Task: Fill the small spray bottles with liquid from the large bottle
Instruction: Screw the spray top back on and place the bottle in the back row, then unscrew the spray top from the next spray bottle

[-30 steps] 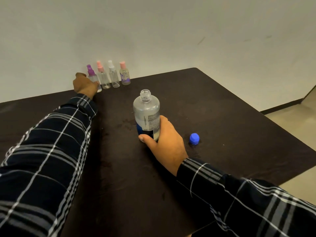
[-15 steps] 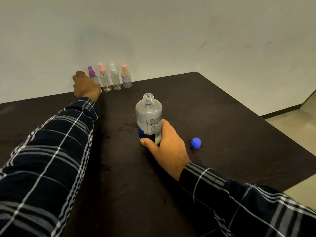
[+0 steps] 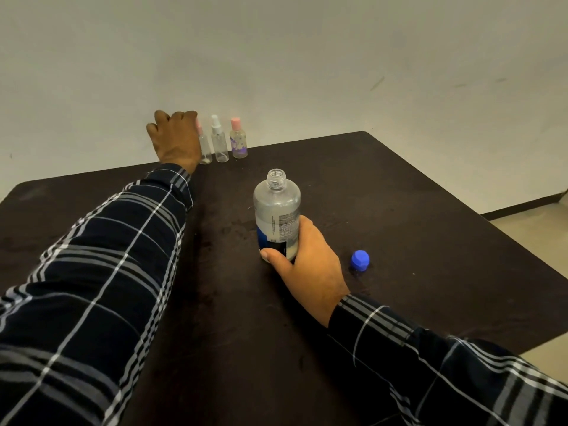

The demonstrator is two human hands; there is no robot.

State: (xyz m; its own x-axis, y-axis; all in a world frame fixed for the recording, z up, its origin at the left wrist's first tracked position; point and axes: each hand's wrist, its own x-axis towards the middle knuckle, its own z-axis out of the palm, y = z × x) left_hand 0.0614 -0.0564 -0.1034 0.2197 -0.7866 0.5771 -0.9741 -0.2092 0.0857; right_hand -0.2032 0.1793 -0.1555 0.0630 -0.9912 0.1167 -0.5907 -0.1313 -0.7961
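- While our right hand (image 3: 310,265) grips the uncapped large bottle (image 3: 276,215) upright at mid tabletop (image 3: 430,210); its blue cap (image 3: 360,260) lies just beside;
- our left hand (image 3: 175,139) reaches the far-edge row of small spray bottles (image 3: 220,139), covering its left end; whether it grasps one, we cannot tell.

- Large clear plastic bottle (image 3: 276,213) upright mid-table (image 3: 430,210); small blue screw cap (image 3: 360,260) to its right.
- Three small clear spray bottles (image 3: 220,139) rowed at far edge, behind.
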